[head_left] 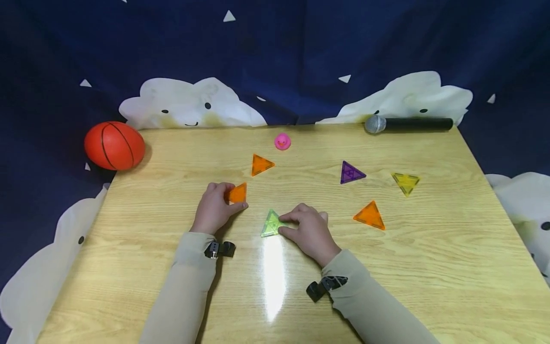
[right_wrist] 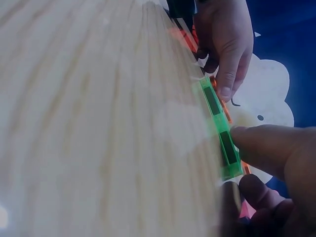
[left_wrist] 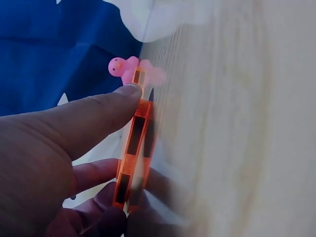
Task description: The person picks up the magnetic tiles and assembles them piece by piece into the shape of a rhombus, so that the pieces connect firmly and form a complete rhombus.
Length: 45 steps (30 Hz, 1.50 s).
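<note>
Left of the table's middle, my left hand [head_left: 213, 208] holds an orange triangular magnetic tile [head_left: 239, 193] by its edges, thumb on the near side and fingers on the far side. In the left wrist view this tile [left_wrist: 136, 134] lies low over its own reflection on the tabletop. My right hand [head_left: 310, 231] pinches a light green triangular magnetic tile [head_left: 270, 225] at its right side between thumb and fingertips. The right wrist view shows the green tile [right_wrist: 217, 116] flat at the table surface, with my left hand [right_wrist: 228, 42] beyond it.
Farther back lie another orange tile [head_left: 261, 165] and a pink rubber duck [head_left: 282, 141]. To the right are purple [head_left: 351, 173], yellow [head_left: 406, 183] and orange [head_left: 371, 216] tiles. A red ball [head_left: 115, 145] sits at the back left corner, a microphone [head_left: 417, 124] along the back right edge.
</note>
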Motion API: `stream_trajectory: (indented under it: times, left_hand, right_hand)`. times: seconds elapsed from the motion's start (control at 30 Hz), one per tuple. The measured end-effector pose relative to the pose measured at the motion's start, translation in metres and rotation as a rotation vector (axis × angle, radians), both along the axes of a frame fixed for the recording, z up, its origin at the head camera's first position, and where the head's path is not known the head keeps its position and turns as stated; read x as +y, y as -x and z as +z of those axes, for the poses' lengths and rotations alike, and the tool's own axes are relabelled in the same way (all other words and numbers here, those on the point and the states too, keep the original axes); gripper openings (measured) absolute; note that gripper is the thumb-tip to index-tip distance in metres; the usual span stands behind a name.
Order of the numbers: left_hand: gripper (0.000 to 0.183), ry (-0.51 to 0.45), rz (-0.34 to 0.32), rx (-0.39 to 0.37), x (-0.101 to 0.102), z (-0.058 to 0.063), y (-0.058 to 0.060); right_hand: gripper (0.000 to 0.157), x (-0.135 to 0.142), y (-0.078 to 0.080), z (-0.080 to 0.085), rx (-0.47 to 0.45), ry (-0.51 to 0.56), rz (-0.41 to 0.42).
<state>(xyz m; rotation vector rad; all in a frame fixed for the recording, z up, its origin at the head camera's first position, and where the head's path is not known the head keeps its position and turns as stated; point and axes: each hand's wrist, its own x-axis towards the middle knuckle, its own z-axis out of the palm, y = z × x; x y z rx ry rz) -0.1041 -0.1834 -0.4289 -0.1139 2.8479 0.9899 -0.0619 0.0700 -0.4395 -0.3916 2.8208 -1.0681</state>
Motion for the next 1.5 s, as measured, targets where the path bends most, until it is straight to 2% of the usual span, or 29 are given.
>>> stream_trajectory:
  times: [0.3,0.6,1.0,1.23,1.5]
  left_hand:
    - [0.064,0.021,-0.019,0.006,0.007,0.001,-0.010]
    - [0.066,0.024,-0.045,0.028,0.017,0.000,-0.019]
    - [0.063,0.009,-0.138,0.042,0.035,0.003,-0.035]
    - [0.062,-0.050,-0.137,0.020,0.043,0.005,-0.041]
    - [0.053,-0.086,-0.145,0.053,0.041,0.003,-0.042]
  right_hand:
    - [0.027,0.007,-0.007,0.005,-0.033,-0.002,-0.021]
    - [0.028,0.021,-0.015,0.004,-0.023,0.002,-0.042]
    - [0.028,0.031,-0.025,0.004,-0.025,0.001,-0.052]
    - [0.027,0.034,-0.028,0.004,-0.012,0.020,-0.051]
    - [0.027,0.037,-0.029,0.002,0.003,0.045,-0.054]
